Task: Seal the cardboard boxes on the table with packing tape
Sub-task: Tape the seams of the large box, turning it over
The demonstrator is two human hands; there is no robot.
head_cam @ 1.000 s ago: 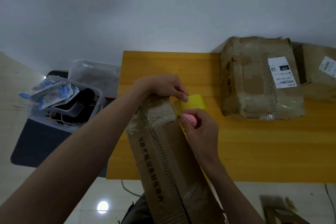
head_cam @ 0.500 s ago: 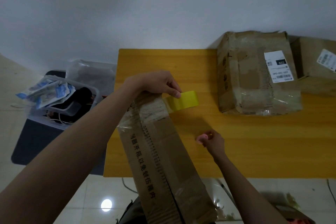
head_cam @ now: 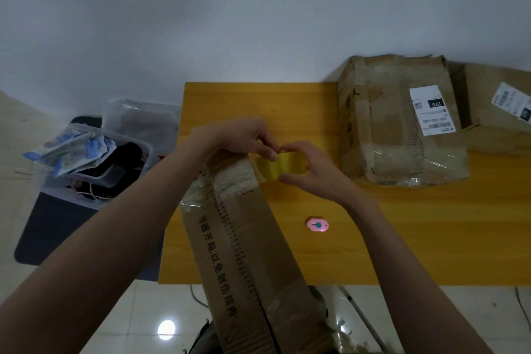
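Note:
A long cardboard box (head_cam: 247, 244) with printed characters lies over the near edge of the yellow table (head_cam: 402, 233), its far end taped. A yellowish strip of packing tape (head_cam: 283, 165) sticks out rightward from that far end. My left hand (head_cam: 244, 138) pinches the strip where it leaves the box. My right hand (head_cam: 313, 169) holds the strip's free end between thumb and fingers. A small pink cutter (head_cam: 317, 224) lies on the table right of the box, apart from both hands.
A large worn box (head_cam: 399, 121) with a white label stands at the back right, with another box (head_cam: 500, 112) beside it. Left of the table, a clear bin (head_cam: 86, 164) holds packets and cables. Tiled floor lies below the near edge.
My right hand set the pink cutter down on the table, then came back up and took the tape's free end. The left hand kept its pinch on the strip.

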